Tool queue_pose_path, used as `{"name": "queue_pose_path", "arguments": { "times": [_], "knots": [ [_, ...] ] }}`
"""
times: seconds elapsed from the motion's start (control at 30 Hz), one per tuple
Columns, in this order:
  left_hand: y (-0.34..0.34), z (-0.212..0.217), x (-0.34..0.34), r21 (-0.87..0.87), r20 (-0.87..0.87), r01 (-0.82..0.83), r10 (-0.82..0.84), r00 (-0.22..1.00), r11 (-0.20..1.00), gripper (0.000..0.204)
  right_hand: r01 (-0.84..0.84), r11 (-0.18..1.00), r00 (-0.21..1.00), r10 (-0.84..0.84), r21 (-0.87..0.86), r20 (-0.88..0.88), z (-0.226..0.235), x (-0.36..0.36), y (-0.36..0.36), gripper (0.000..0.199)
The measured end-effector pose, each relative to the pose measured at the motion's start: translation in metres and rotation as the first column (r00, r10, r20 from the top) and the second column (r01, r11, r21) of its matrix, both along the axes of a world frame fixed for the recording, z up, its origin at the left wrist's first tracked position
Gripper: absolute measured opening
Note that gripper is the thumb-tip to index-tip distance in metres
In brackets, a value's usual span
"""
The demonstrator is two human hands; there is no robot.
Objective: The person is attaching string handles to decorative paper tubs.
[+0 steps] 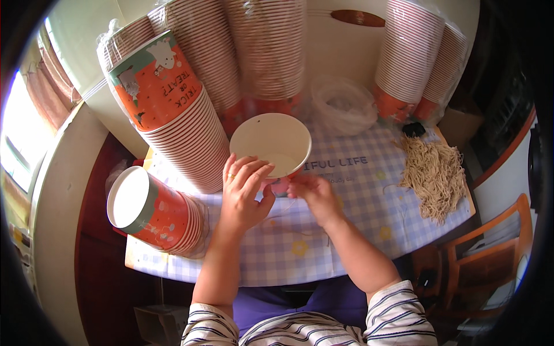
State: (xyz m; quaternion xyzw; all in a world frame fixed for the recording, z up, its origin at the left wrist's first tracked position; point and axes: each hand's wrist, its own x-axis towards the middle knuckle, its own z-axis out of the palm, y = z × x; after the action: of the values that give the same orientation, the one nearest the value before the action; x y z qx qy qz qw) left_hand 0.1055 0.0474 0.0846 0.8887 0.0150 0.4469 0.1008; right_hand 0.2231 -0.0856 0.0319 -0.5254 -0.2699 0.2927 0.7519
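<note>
A short stack of orange paper cups (151, 210) lies on its side at the far left of the counter (346, 242), which wears a blue and white checked cloth. Well left of the single cup and behind that stack, a tall stack of orange printed cups (173, 109) leans across the cloth, with more wrapped stacks standing behind it.

The single paper cup (271, 144), white inside and orange outside, sits at the middle of the counter, tilted so its open mouth faces up toward the camera. The left hand (245, 193) is just left of and below the cup, fingers curled over its lower rim and wall, gripping it. The right hand (314, 196) is just right of and below the cup, its fingertips pinched together at the cup's lower side; they seem to hold a thin pale string, though that is too fine to tell for sure.

Behind and right of the cup lies a crumpled clear plastic bag (345, 106). Further right of the cup, 2 more wrapped cup stacks (412, 57) stand, and in front of them a bundle of tan strings (434, 173) lies spread on the cloth. A wooden chair (490, 254) stands at the far right, beyond the counter.
</note>
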Motion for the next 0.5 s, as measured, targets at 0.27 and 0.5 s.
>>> {"name": "queue_pose_path", "arguments": {
  "times": [0.27, 0.5],
  "knots": [
    [0.003, -0.013, 0.001, -0.075, 0.084, -0.028, 0.034, 0.996, 0.997, 0.043, 0.607, 0.483, 0.272, -0.872, 0.631, 0.407, 0.116, -0.016, -0.091, 0.034],
    [0.016, -0.015, -0.005, -0.055, 0.111, -0.041, 0.046, 0.993, 0.998, 0.040, 0.260, 0.178, 0.456, -0.889, 0.949, 0.041, 0.187, -0.068, -0.148, 0.041]
  ]
}}
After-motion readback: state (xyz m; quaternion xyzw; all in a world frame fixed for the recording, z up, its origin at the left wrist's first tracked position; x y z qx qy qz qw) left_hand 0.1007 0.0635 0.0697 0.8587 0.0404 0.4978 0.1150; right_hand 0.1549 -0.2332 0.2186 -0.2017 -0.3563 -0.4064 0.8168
